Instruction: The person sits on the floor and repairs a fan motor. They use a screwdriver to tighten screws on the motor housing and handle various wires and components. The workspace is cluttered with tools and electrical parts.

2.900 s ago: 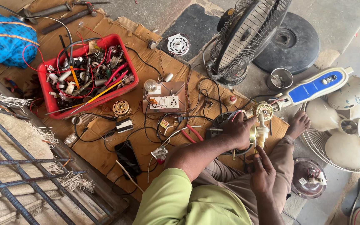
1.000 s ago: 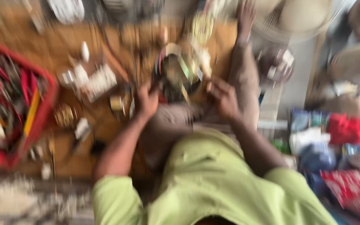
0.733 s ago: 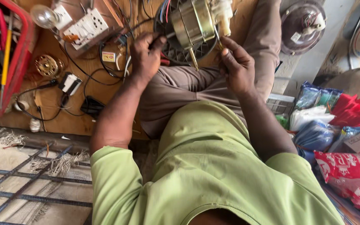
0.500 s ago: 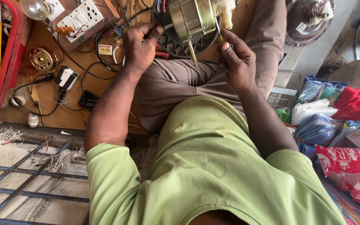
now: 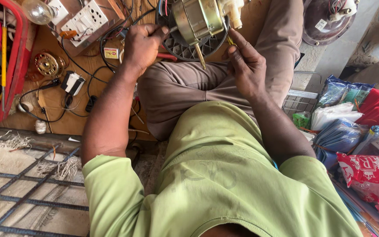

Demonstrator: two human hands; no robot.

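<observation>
Above lap (image 5: 185, 87), motor (image 5: 197, 18) between hands

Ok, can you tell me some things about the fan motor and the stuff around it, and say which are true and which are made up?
1. The left hand grips the fan motor. True.
2. The right hand is empty. False: it pinches a thin yellow-handled tool against the motor.
3. The light bulb lies beside a white switch board. True.
4. The tray of parts is blue. False: it is red.
</observation>
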